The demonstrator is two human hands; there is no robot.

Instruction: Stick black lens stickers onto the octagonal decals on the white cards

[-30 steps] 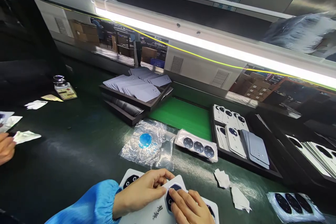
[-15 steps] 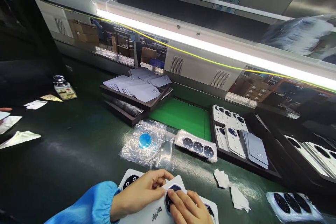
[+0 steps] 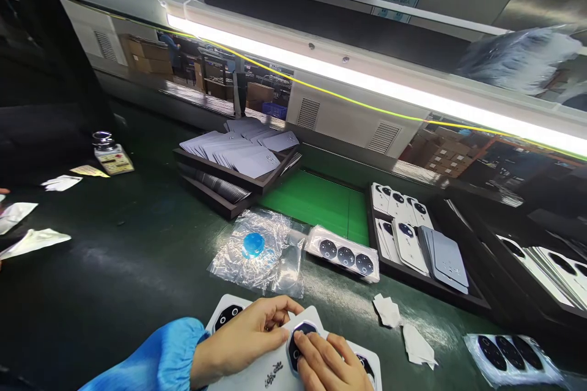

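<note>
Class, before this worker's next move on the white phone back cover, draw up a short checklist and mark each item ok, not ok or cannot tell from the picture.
1. Left hand steadies the white back cover on the table: ok.
2. Right hand fingers press on the dark camera ring: ok.
3. Ring seated flush and centred: cannot tell, fingers cover it.
4. Spare rings within reach: ok, a packet of three lies just beyond the cover.
5. Peeled paper scraps lie apart from the cover: ok.
6. Tray of finished covers has room: cannot tell.
</note>
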